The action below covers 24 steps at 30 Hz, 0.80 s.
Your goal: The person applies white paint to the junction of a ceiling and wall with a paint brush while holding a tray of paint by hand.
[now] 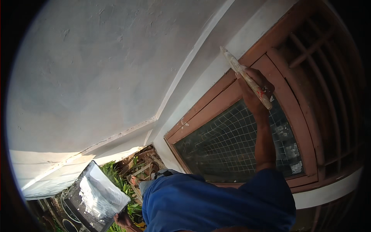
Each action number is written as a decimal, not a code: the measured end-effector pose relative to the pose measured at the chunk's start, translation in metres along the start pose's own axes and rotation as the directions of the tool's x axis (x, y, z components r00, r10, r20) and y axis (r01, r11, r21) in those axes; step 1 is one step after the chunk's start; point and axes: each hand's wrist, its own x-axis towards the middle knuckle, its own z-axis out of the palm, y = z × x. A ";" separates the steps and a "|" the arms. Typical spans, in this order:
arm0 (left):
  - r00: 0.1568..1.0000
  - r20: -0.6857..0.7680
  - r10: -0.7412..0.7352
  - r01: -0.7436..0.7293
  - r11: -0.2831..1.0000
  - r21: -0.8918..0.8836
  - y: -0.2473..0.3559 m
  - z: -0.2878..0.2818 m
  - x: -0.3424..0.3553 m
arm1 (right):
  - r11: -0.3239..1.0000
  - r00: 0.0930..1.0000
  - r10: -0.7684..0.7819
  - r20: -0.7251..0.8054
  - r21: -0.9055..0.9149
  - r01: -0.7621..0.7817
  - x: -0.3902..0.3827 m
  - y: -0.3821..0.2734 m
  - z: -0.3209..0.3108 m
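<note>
Raised in front of the window, my right hand is wrapped round a paint-stained paintbrush. Its narrow tip points up and left, close to the pale strip of wall beside the wooden frame; whether it touches the wall I cannot tell. Low on the left, my left hand grips the near corner of a dark paint tray. Wet white paint covers much of the tray's inside. Most of the left hand's fingers are hidden beneath the tray.
A grey-white wall with a raised ledge fills the left. To the right are a brown window frame, a glass pane with wire mesh and wooden bars. Green plants grow below, near a sandalled foot.
</note>
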 end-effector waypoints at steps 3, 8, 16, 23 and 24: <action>0.999 0.006 -0.032 0.032 0.999 0.017 -0.001 -0.001 0.007 | 0.944 0.969 -0.227 -0.094 -0.267 0.195 0.045 0.017 -0.043; 0.998 0.018 -0.056 0.056 0.998 0.014 -0.003 -0.006 0.013 | 0.795 0.907 -0.386 -0.171 -0.560 0.233 0.121 0.043 -0.084; 0.993 0.029 -0.112 0.112 0.993 0.025 -0.008 -0.006 0.019 | 0.322 0.917 -0.349 0.191 -0.895 0.309 0.161 0.065 -0.074; 0.994 0.034 -0.104 0.103 0.994 0.028 -0.002 -0.004 0.023 | 0.775 0.943 -0.085 0.321 -0.574 0.265 0.127 0.048 -0.025; 0.995 0.035 -0.097 0.096 0.995 0.027 0.000 -0.004 0.023 | 0.751 0.957 -0.004 0.291 -0.631 0.195 0.140 0.042 -0.029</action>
